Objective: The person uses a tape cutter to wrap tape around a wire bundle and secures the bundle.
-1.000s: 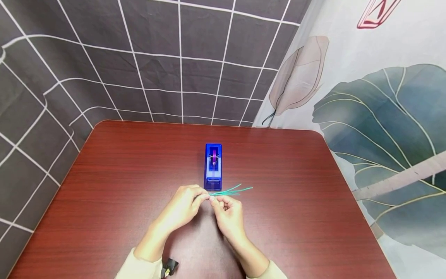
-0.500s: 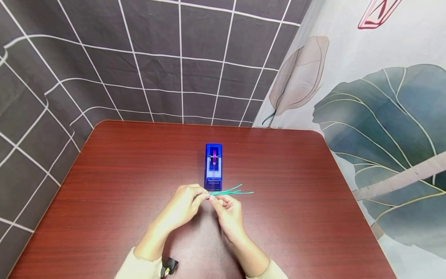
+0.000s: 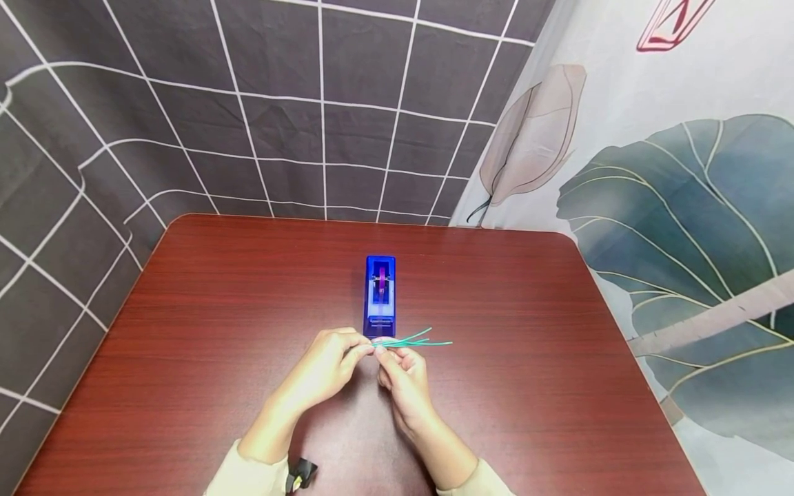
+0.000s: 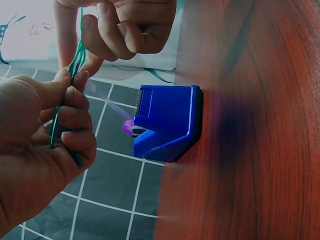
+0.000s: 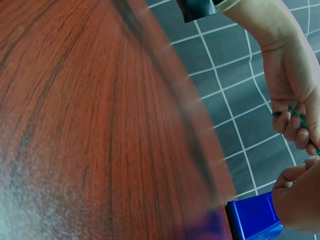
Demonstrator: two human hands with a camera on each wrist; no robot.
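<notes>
A bundle of thin green wires (image 3: 409,342) fans out to the right above the table in the head view. My left hand (image 3: 329,362) grips its other end, with fingers curled round the wires (image 4: 54,125) in the left wrist view. Thumb and forefinger of my right hand (image 3: 406,386) pinch the bundle right beside the left fingertips. Just beyond both hands stands a blue tape dispenser (image 3: 380,310) with a purple-cored roll (image 4: 131,128). A faint translucent strip (image 4: 112,104) runs between that roll and the fingers. The exact pinch point is partly hidden by fingertips.
The reddish-brown wooden table (image 3: 509,310) reaches out on both sides of the hands. Behind it hangs a dark grey cloth (image 3: 279,124) with white grid lines, and to the right a white curtain (image 3: 595,41) with leaf prints. A black wrist-worn device (image 3: 302,475) sits at the left cuff.
The right hand has turned slightly and its fingers have shifted around the wires. The wires' free ends have dipped a little and drawn closer together. The left hand and tape dispenser stay put.
</notes>
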